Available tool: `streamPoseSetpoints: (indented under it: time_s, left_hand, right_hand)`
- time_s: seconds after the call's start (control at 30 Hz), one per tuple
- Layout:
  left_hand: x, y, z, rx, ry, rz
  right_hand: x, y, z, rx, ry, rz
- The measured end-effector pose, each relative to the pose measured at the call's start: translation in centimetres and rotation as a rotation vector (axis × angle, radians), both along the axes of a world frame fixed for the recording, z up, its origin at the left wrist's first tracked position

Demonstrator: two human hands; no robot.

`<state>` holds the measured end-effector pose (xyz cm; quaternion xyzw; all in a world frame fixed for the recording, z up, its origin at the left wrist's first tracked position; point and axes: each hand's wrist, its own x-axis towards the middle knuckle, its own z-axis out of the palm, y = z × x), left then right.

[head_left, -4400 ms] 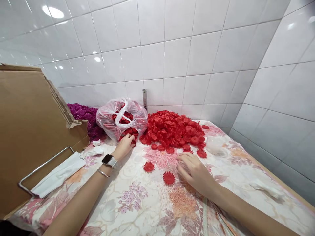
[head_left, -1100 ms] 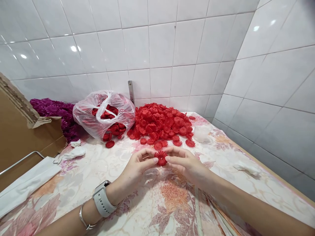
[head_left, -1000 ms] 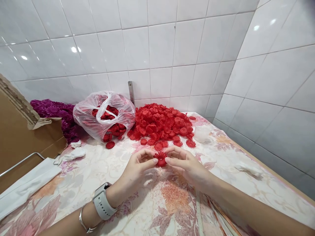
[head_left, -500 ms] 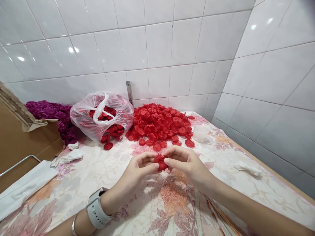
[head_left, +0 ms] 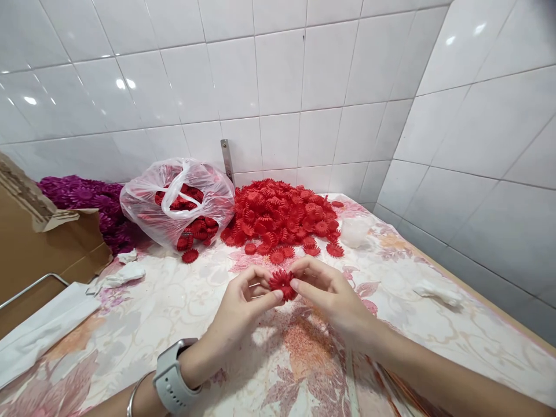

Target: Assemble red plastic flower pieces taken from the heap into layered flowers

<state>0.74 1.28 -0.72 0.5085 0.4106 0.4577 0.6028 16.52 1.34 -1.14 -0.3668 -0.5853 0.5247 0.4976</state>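
Between my two hands, above the floral tablecloth [head_left: 182, 313], is a red artificial flower [head_left: 283, 284] with pointed petals, its face turned toward me. My left hand [head_left: 249, 294] pinches its left edge between thumb and fingers. On the other side, my right hand [head_left: 324, 289] grips it, the thumb resting on the petals near the centre. Behind the hands lies a heap of similar red flowers [head_left: 282, 214], with a few loose ones along its front edge.
A translucent plastic bag [head_left: 143, 202] of red pieces stands left of the heap, beside purple flowers [head_left: 82, 197]. Cardboard [head_left: 52, 249] occupies the left edge. Crumpled white scraps [head_left: 438, 292] lie at right. Thin sticks [head_left: 386, 388] are partly under my right forearm. Tiled walls close off the back and right.
The red flower has turned slightly, so more of its petals and centre show. Both hands keep their hold with small finger shifts. The view has shifted a little.
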Motion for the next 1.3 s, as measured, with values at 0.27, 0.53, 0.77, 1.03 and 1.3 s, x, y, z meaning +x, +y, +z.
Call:
streamPoseSetpoints:
  time_s: [0.27,0.53,0.77,1.03,1.3]
  left_hand:
    - [-0.5,1.0,0.2,-0.116,0.039,-0.214]
    - [-0.3,-0.2,0.3,0.194,0.187,-0.061]
    - [0.0,-1.0,0.3,0.195,0.163,-0.021]
    - [0.0,0.0,0.1,0.025,-0.071,0.001]
    - [-0.3,0.5,-0.2,0.165,0.075,-0.002]
  right_hand:
    - [0.4,0.2,0.3,-0.131,0.015,0.168]
    - [0.4,0.2,0.0,-0.043,-0.022,0.152]
    - [-0.1,-1.2,0.6,0.409,-0.395,-0.066]
    - [0.8,0.4,1.3,-0.101,-0.084,0.093]
    - [0.7,0.9,0.4,-0.044,-0.053,0.119]
